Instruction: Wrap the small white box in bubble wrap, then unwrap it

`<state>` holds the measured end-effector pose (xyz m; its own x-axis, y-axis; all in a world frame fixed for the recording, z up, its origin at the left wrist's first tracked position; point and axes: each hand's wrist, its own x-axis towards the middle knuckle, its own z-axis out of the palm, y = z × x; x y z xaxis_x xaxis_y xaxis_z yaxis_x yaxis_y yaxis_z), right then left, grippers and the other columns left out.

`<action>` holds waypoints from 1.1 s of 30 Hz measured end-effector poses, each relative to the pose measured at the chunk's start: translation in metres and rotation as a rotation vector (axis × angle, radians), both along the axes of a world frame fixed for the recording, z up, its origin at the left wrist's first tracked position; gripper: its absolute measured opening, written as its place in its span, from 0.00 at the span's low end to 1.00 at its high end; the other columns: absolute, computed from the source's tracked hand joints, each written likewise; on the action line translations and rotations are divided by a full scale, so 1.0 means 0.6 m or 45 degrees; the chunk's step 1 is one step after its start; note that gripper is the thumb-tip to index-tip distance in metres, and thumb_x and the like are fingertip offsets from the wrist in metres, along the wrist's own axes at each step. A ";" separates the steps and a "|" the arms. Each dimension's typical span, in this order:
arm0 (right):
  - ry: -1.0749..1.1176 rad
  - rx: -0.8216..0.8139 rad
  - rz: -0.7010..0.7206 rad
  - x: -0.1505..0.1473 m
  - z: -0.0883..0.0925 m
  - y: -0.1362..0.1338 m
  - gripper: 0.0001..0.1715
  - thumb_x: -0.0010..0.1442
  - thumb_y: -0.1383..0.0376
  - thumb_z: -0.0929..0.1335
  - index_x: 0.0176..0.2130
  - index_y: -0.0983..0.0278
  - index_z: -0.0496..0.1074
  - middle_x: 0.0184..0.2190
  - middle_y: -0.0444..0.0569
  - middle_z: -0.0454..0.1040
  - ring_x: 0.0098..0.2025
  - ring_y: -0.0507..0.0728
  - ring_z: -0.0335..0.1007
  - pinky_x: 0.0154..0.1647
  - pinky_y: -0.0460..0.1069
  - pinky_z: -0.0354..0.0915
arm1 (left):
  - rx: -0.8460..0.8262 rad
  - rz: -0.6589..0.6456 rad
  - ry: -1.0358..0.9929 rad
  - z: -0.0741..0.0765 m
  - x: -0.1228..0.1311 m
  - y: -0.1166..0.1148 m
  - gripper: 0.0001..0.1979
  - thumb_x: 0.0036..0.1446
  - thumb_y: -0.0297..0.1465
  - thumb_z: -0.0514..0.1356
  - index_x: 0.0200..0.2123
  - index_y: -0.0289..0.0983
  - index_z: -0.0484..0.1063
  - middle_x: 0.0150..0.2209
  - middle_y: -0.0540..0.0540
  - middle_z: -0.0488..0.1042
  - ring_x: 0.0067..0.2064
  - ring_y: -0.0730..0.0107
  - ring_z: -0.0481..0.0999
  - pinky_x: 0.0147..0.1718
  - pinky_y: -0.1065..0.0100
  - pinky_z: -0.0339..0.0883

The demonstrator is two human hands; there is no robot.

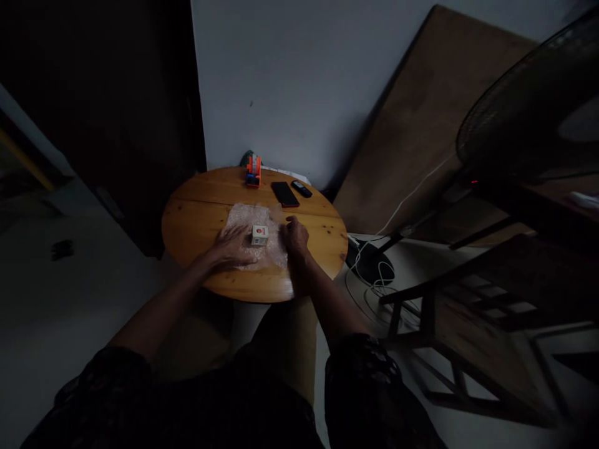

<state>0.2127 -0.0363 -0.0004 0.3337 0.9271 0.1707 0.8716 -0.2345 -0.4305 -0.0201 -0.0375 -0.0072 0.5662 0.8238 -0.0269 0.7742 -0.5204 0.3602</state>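
Observation:
A small white box (259, 235) with a red mark on top sits on a sheet of clear bubble wrap (248, 214), spread over the round wooden table. My left hand (234, 247) lies flat on the wrap with its fingers stretched, just left of the box. At the sheet's right edge, my right hand (296, 236) is closed with curled fingers pinching the wrap; dim light hides the exact grip.
Towards the back of the table (191, 215) stand an orange tape dispenser (253, 171), a dark phone (285, 194) and a small keypad phone (301, 188). A fan (528, 106), loose white cable (360, 262) and wooden chair (482, 349) are on the right.

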 end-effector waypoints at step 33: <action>0.026 0.124 0.006 0.000 -0.014 0.009 0.20 0.64 0.64 0.61 0.52 0.65 0.73 0.48 0.57 0.79 0.49 0.64 0.72 0.51 0.55 0.64 | -0.092 -0.030 0.094 0.037 0.008 0.019 0.61 0.42 0.52 0.66 0.72 0.35 0.40 0.73 0.32 0.45 0.73 0.37 0.45 0.68 0.44 0.41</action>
<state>0.2127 -0.0310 -0.0088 0.3336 0.9081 0.2533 0.8636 -0.1865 -0.4684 -0.0156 -0.0260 0.0148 0.5799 0.8045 -0.1282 0.7877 -0.5136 0.3401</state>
